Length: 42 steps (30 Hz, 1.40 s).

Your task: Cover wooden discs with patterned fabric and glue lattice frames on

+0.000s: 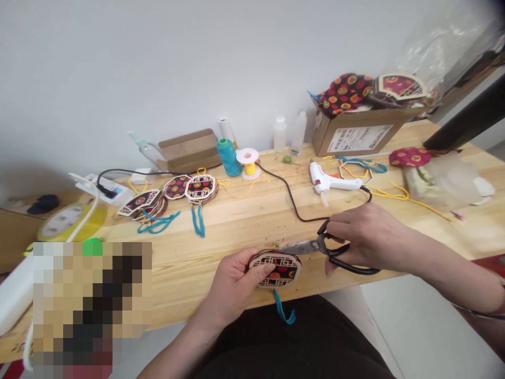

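Near the table's front edge, my left hand (240,279) grips a round ornament (290,271) with a pale lattice frame over dark red patterned fabric; the thumb presses on its face. A blue cord (284,309) hangs from the ornament's lower side. My right hand (361,231) has its fingers in the handles of black-handled scissors (315,246). The blades point left, at the ornament's upper edge, where bits of green thread lie. Whether the blade tips touch the ornament, I cannot tell.
Behind lie finished-looking ornaments (201,188), a teal thread cone (229,158), a yellow cord spool (249,164) and a white glue gun (333,181) with a black cable. A cardboard box (357,131) of fabric pieces stands back right. Yellow tape (92,223) is at left.
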Tool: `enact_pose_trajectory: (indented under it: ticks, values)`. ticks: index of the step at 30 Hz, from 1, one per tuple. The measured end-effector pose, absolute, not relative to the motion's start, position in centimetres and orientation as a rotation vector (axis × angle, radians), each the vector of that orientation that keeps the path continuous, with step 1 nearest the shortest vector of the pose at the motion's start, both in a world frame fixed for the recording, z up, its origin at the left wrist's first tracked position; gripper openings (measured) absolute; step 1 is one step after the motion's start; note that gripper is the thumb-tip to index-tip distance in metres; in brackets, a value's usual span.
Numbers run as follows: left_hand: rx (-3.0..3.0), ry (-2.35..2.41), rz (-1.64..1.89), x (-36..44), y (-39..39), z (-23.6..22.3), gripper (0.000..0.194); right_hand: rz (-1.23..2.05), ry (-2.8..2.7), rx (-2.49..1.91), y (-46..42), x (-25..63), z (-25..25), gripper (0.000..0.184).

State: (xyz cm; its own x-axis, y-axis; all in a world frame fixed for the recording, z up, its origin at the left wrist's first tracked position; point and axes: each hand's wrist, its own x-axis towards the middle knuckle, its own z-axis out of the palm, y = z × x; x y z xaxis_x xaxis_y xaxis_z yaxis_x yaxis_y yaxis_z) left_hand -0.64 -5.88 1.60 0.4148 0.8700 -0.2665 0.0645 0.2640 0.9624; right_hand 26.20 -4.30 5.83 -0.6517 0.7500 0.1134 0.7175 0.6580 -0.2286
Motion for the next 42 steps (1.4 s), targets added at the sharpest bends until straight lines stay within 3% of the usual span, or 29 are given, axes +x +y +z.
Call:
enact_pose_trajectory:
  ticks: [42]
  values:
    - [1.179, 0.969, 0.731, -0.81, -6.01, 0.94, 0.014, 0.462, -2.681, -1.3, -4.47, 25.7, 4.97, 0.045]
